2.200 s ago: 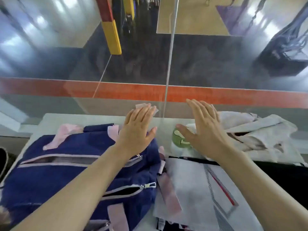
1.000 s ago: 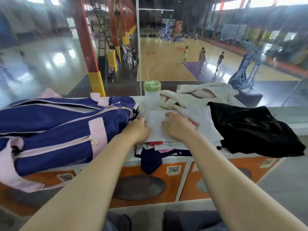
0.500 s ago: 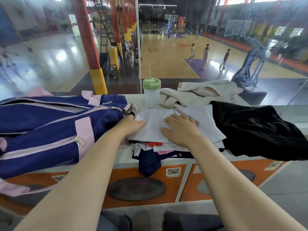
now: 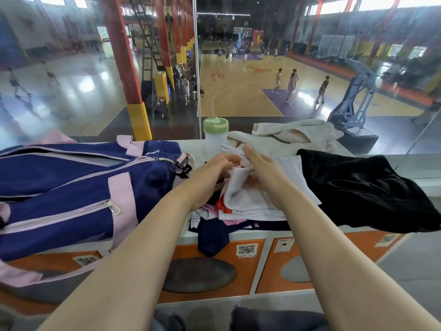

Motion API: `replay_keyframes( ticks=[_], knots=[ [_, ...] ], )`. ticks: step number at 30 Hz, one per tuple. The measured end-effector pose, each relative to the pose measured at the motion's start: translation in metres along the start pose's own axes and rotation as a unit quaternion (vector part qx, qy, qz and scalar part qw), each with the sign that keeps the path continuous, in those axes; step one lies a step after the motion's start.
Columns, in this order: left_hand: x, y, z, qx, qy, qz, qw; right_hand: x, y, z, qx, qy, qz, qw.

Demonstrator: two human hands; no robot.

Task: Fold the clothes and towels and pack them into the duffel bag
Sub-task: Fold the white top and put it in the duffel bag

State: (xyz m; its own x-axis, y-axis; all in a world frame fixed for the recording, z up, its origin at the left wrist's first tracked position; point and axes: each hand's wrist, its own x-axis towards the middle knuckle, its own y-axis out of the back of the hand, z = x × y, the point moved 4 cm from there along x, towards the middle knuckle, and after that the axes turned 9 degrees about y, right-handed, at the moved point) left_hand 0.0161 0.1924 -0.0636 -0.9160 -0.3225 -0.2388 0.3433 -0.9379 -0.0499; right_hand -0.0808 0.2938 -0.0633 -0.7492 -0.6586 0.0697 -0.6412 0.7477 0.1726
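Note:
A navy duffel bag [image 4: 78,187] with pink straps lies on the left of the ledge, its top zipper open. In the middle sits a pile of clothes topped by a white garment [image 4: 241,199]. My left hand [image 4: 214,173] grips the raised left edge of that white garment, fingers curled. My right hand [image 4: 260,168] lies with fingers straight against the lifted fold. A cream towel [image 4: 293,137] is bunched behind the pile. A black garment [image 4: 367,187] is spread on the right. A navy piece [image 4: 212,237] hangs over the ledge's front.
A bottle with a green lid [image 4: 215,132] stands behind the pile, close to my hands. A glass wall rises right behind the ledge [image 4: 417,185]. Orange panels with QR stickers [image 4: 247,249] run below the front edge.
Both hands lay flat on the white garment half a second ago. Now my left hand has lifted its left edge up and over toward the right hand. The camera has moved slightly closer.

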Motion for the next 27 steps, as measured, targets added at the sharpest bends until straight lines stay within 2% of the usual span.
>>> replay_keyframes(
  ticks=[2, 4, 6, 9, 11, 14, 17, 19, 22, 24, 27],
  knots=[
    [0.001, -0.004, -0.002, -0.077, 0.005, -0.029, 0.997, -0.002, -0.001, 0.003, -0.033, 0.017, -0.034, 0.999],
    [0.003, -0.003, -0.005, -0.114, 0.007, -0.017, 0.993, -0.002, 0.000, 0.007, -0.025, 0.023, -0.032, 0.999],
    [0.005, 0.001, -0.007, -0.111, 0.012, 0.025, 0.993, -0.001, 0.001, 0.010, -0.030, 0.014, -0.013, 0.999],
    [0.009, 0.014, -0.009, -0.094, 0.018, 0.134, 0.986, -0.001, 0.012, 0.011, -0.061, 0.001, 0.027, 0.998],
    [0.013, 0.021, -0.014, -0.038, 0.023, 0.175, 0.984, -0.001, 0.023, 0.012, -0.050, -0.009, 0.043, 0.998],
    [0.018, 0.016, -0.020, 0.097, 0.008, 0.168, 0.981, -0.002, 0.043, 0.014, -0.053, -0.013, 0.101, 0.993],
    [0.017, -0.005, -0.015, 0.196, -0.058, 0.130, 0.970, -0.009, 0.058, 0.013, -0.196, 0.046, 0.145, 0.969],
    [0.017, -0.023, -0.012, 0.250, -0.110, 0.106, 0.956, -0.011, 0.060, 0.015, -0.288, 0.075, 0.137, 0.945],
    [0.025, -0.040, -0.013, 0.380, -0.144, 0.112, 0.907, -0.009, 0.063, 0.022, -0.392, 0.062, 0.096, 0.913],
    [0.030, -0.047, -0.011, 0.413, -0.135, 0.114, 0.893, -0.008, 0.070, 0.022, -0.385, 0.055, 0.113, 0.914],
    [0.039, -0.057, -0.003, 0.402, -0.110, 0.100, 0.903, -0.013, 0.091, 0.024, -0.393, 0.021, 0.168, 0.904]
  ],
)
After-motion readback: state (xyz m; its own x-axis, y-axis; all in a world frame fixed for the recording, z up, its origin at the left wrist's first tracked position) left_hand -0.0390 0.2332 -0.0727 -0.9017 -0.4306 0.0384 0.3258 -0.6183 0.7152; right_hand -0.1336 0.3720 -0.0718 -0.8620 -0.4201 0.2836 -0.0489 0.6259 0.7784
